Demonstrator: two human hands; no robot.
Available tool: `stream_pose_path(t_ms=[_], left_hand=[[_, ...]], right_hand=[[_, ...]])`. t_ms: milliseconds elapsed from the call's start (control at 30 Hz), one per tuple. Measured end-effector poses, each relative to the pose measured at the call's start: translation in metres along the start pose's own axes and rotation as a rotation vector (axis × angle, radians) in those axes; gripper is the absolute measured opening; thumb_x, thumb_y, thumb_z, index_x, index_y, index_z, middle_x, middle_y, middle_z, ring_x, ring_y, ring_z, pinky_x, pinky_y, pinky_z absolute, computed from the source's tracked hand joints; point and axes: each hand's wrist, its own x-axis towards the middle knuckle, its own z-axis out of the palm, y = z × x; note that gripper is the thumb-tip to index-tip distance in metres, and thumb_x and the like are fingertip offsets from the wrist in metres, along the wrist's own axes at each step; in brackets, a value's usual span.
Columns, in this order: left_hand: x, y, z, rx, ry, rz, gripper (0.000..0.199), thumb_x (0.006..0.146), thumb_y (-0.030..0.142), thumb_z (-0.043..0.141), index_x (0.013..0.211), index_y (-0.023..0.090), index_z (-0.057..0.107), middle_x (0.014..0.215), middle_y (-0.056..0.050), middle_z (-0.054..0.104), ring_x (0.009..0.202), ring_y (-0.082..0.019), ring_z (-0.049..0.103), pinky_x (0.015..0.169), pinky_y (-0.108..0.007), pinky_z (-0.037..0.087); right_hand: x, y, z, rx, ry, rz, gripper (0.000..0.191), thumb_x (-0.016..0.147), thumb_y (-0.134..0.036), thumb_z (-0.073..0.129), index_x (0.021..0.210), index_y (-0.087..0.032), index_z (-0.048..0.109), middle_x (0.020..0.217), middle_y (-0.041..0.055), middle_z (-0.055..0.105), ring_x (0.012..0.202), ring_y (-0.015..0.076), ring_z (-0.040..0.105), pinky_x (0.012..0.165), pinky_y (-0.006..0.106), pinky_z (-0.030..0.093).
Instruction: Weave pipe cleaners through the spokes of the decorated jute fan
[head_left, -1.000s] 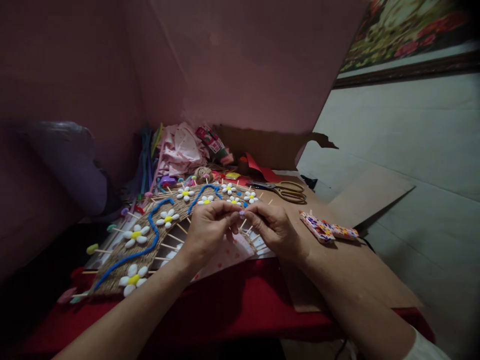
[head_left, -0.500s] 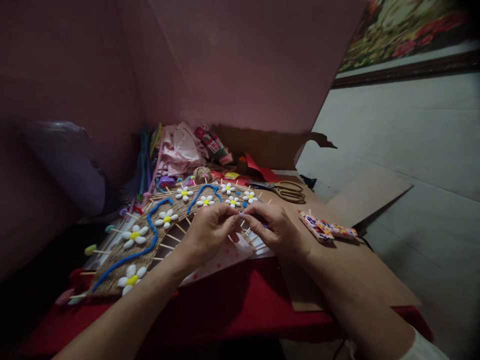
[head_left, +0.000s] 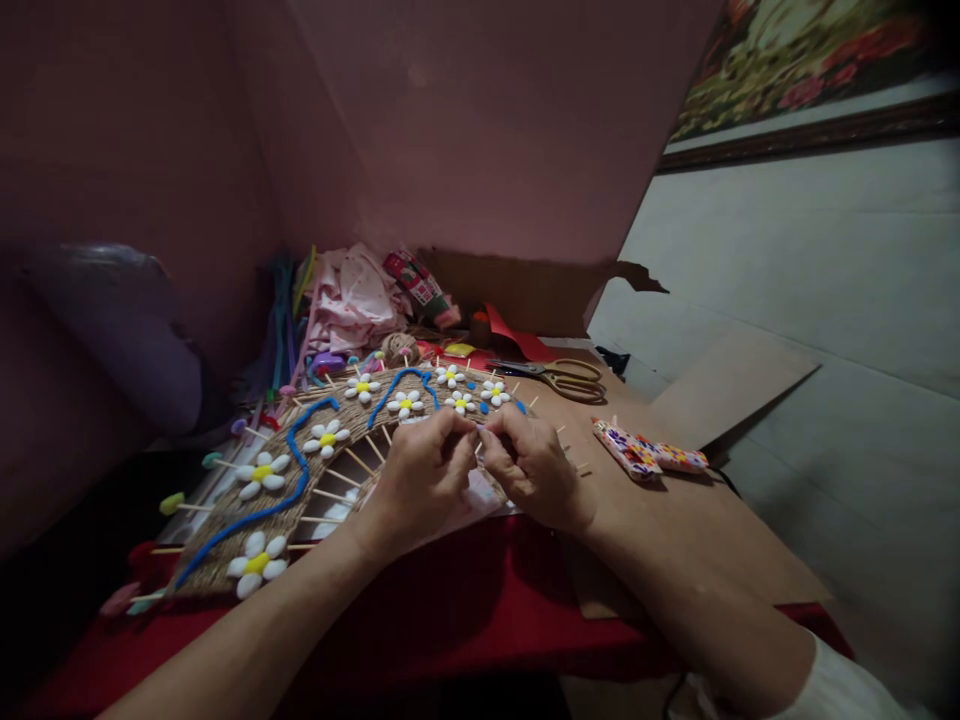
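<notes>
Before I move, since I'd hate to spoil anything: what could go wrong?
The tiny purple piece between the left hand and right hand could slip or get squashed. The left forearm, close to the nearest white flower, might brush it. The right hand could drift into the patterned tool to its right.

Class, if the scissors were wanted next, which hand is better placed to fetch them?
Probably the right hand: the scissors lie just beyond it, while the left hand is farther away.

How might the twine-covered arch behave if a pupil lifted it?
The arch would probably stay fairly stiff, since thin sticks cross its band. Its white-petalled flowers look raised, so they might knock loose. Stick ends jut past both edges and could snag or snap.
</notes>
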Motion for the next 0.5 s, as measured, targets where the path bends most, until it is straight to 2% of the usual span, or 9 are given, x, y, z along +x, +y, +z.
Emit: stream_pose_path(t_ms=[100,267,500], left_hand=[[0.000,0.001,0.003,-0.069,0.022,-0.053,0.011,0.082,0.022,0.052,0.077,0.017,0.060,0.055,0.002,0.054,0.048,-0.009,0.048,0.047,-0.021,0.038],[0.007,0.004,0.004,-0.405,0.006,-0.180,0.012,0.082,0.025,0.054,0.084,0.014,0.060,0.064,0.000,0.059,0.051,-0.011,0.056,0.048,-0.023,0.048],[0.010,0.006,0.001,-0.586,0.034,-0.300,0.011,0.076,0.023,0.061,0.078,0.013,0.062,0.061,0.000,0.062,0.048,-0.011,0.058,0.044,-0.023,0.051]], right_hand=[[0.001,-0.001,0.002,0.000,0.017,0.029,0.013,0.089,-0.022,0.041,0.077,-0.020,0.047,0.066,0.0008,0.054,0.060,0.0133,0.051,0.057,0.025,0.038],[0.006,0.001,-0.001,0.152,0.008,0.078,0.016,0.092,-0.025,0.041,0.080,-0.019,0.050,0.069,0.0008,0.056,0.063,0.0127,0.053,0.060,0.024,0.040],[0.006,0.005,-0.004,0.213,-0.071,0.083,0.016,0.093,-0.025,0.041,0.086,-0.018,0.054,0.075,0.0016,0.059,0.067,0.0123,0.055,0.062,0.024,0.040]])
